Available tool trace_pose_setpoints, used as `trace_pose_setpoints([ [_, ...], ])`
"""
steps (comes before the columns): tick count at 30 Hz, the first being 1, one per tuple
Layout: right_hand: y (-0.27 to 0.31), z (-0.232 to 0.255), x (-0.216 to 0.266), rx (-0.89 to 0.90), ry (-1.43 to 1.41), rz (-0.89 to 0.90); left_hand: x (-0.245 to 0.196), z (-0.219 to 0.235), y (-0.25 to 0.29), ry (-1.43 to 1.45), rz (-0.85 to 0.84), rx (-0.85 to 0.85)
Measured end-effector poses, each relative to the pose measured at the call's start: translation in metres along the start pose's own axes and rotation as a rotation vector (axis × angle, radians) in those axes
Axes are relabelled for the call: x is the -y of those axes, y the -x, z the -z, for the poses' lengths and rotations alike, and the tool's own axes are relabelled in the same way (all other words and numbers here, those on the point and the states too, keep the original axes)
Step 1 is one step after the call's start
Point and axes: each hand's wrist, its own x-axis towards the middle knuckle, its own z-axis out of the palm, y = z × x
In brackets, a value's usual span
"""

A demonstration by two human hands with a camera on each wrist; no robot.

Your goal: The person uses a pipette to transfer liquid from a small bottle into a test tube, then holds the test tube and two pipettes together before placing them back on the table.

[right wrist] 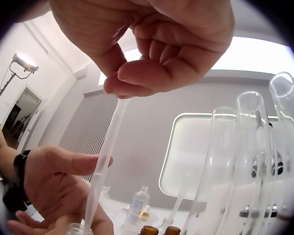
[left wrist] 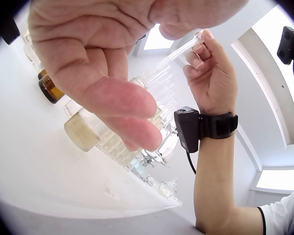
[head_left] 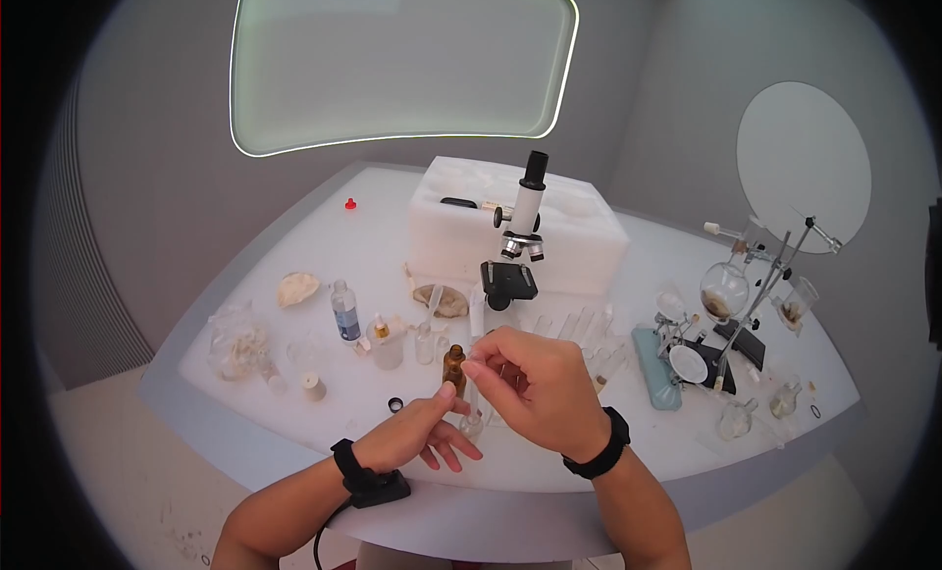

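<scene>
My right hand (head_left: 540, 384) pinches the top of a translucent plastic pipette (right wrist: 105, 152) between thumb and fingertips. The pipette slants down to the mouth of a small clear glass bottle (right wrist: 77, 228). Beside it is my left hand (head_left: 422, 433), palm turned inward and fingers loosely extended. In the right wrist view the left thumb overlaps the pipette from behind. Two small amber bottles (head_left: 453, 356) without caps stand just beyond the left thumb. The left wrist view shows a glass base (left wrist: 81, 132) beyond the fingers, its upper part hidden by them.
A microscope (head_left: 520, 236) stands before a white foam box (head_left: 579, 246). Several test tubes (right wrist: 250, 156) rise right of my right hand. A labelled plastic bottle (head_left: 344, 313) and a black cap (head_left: 395, 404) are at left; a stand with a round flask (head_left: 724, 290) is at right.
</scene>
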Motion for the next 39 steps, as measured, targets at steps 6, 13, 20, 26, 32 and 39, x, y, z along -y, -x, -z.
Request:
trace_pose_setpoints([
  [6,-0.001,0.009,0.003,-0.017,-0.046,-0.048,-0.003,0.000,0.000,-0.004,-0.003,-0.003],
  [13,0.000,0.002,-0.008,0.008,-0.020,0.002,-0.001,0.000,0.000,-0.002,0.007,-0.002],
  [20,-0.002,0.014,0.003,0.007,-0.046,-0.082,-0.004,-0.001,0.002,-0.006,0.014,-0.010],
  [26,0.000,0.053,0.006,-0.201,-0.097,-0.060,-0.006,-0.001,0.003,-0.016,0.028,-0.003],
  [32,0.009,0.100,0.014,-0.592,-0.240,-0.087,-0.006,-0.001,0.001,-0.013,0.036,0.002],
  [39,0.009,0.107,-0.002,-0.600,-0.257,-0.123,-0.007,-0.002,0.002,-0.028,0.047,-0.004],
])
